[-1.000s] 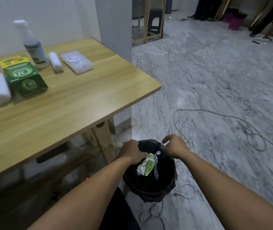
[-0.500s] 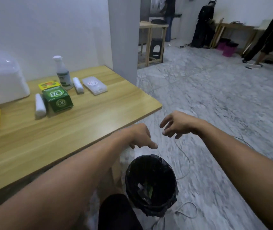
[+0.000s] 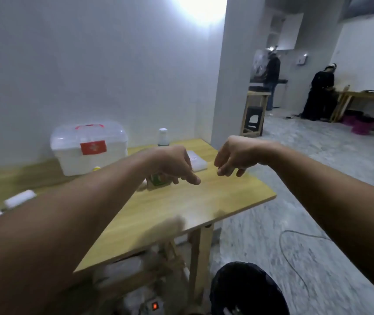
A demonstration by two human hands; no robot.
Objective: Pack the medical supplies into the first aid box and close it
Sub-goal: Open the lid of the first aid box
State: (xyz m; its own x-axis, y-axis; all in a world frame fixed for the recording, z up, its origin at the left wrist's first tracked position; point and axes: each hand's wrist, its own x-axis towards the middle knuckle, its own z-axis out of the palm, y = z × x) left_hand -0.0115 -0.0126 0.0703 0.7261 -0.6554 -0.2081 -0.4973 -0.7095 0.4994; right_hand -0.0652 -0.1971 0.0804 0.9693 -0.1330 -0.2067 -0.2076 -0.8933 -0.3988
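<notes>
A translucent white first aid box (image 3: 89,147) with a red label and red handle stands shut at the back of the wooden table (image 3: 181,208). My left hand (image 3: 172,165) hangs over the table with fingers loosely drooping, empty, partly covering a green box (image 3: 157,179). My right hand (image 3: 235,156) hovers beside it, also empty with fingers apart. A white-capped spray bottle (image 3: 163,136) and a flat white packet (image 3: 196,161) sit behind my hands. Two white rolls (image 3: 19,198) lie at the left edge.
A black-lined waste bin (image 3: 247,289) stands on the marble floor below the table's corner. A cable (image 3: 293,253) loops across the floor. A power strip with a red light (image 3: 154,306) lies under the table. Two people stand at far tables.
Both hands let a wrapper drop into the bin, then rose from the bin to above the table. The view lifted from the floor toward the table and wall.
</notes>
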